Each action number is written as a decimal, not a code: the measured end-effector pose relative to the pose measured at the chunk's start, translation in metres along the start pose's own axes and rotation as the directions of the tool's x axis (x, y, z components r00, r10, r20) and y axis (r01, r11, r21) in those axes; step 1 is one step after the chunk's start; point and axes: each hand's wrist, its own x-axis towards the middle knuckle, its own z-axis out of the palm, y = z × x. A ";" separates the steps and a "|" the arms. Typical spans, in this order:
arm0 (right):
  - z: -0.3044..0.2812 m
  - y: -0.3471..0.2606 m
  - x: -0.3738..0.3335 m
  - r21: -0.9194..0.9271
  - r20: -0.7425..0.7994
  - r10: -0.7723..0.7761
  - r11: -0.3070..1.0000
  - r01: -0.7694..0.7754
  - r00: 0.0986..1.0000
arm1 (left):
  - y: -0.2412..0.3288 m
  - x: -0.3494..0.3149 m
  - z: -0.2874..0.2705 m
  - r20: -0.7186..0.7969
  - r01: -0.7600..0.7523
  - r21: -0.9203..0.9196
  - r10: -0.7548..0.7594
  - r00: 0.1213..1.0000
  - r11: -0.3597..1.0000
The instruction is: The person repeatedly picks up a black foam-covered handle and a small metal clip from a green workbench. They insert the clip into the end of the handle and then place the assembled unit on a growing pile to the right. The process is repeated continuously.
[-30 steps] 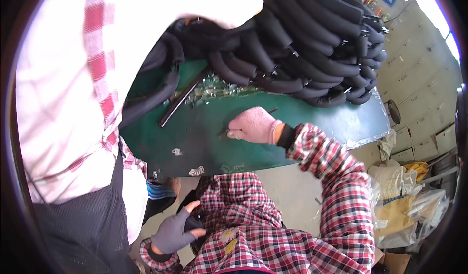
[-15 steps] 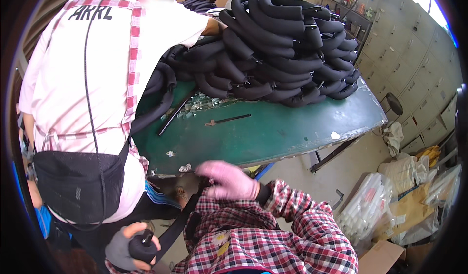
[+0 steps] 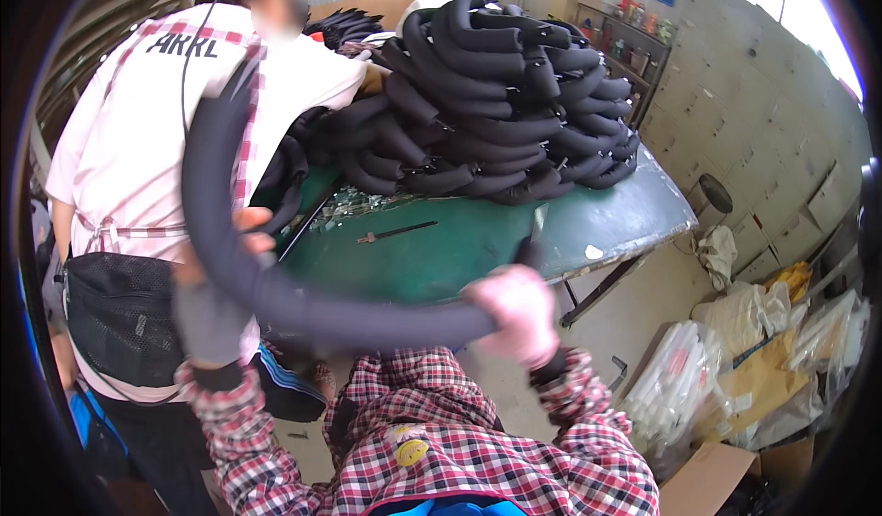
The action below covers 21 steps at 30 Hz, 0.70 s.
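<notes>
A long, curved black foam-covered tube (image 3: 358, 318) spans the space before me, one end raised on the left, in front of a co-worker's back. My left hand (image 3: 213, 300), in a grey glove with bare fingertips, is closed around its bend. My right hand (image 3: 516, 316), in a pink glove, grips it near its right end; a short dark piece sticks out above the fist. Both hands are partly smeared by motion. Beyond the tube, many similar black foam-covered tubes (image 3: 487, 116) lie piled on a green table (image 3: 413, 263).
A co-worker (image 3: 129, 167) in a white shirt stands close on my left, reaching toward the pile. A thin dark strip (image 3: 400, 233) lies on the table. Grey lockers (image 3: 763, 121) and a shelf (image 3: 634, 47) stand behind. Plastic-wrapped white rolls (image 3: 675, 378) and a cardboard box (image 3: 707, 479) sit at right.
The foam-covered tube has come up from low on my left to in front of me. My left hand has risen with it; my right hand has moved right and taken hold of it.
</notes>
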 end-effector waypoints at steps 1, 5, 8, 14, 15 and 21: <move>-0.022 0.013 0.019 -0.042 -0.048 0.046 0.998 -0.048 0.998 | -0.042 0.017 0.001 -0.275 -0.067 0.103 0.093 0.957 0.992; -0.081 0.069 0.115 -0.036 -0.283 0.221 0.970 -0.240 0.933 | -0.135 0.058 -0.055 -0.522 0.266 0.338 -0.055 0.851 0.903; -0.097 0.120 0.206 -0.046 -0.230 0.276 0.955 -0.294 0.933 | -0.191 0.110 -0.128 -0.627 0.250 0.403 0.067 0.776 0.880; -0.051 0.281 0.335 -0.442 -0.136 0.230 0.856 -0.266 0.964 | -0.278 0.239 -0.230 -0.709 0.342 0.482 0.129 0.694 0.806; -0.036 0.305 0.346 -0.476 -0.139 0.233 0.837 -0.272 0.962 | -0.290 0.255 -0.254 -0.717 0.347 0.481 0.134 0.684 0.805; -0.016 0.327 0.335 -0.374 0.085 0.259 0.903 -0.210 0.962 | -0.291 0.274 -0.275 -0.764 0.324 0.425 0.143 0.629 0.845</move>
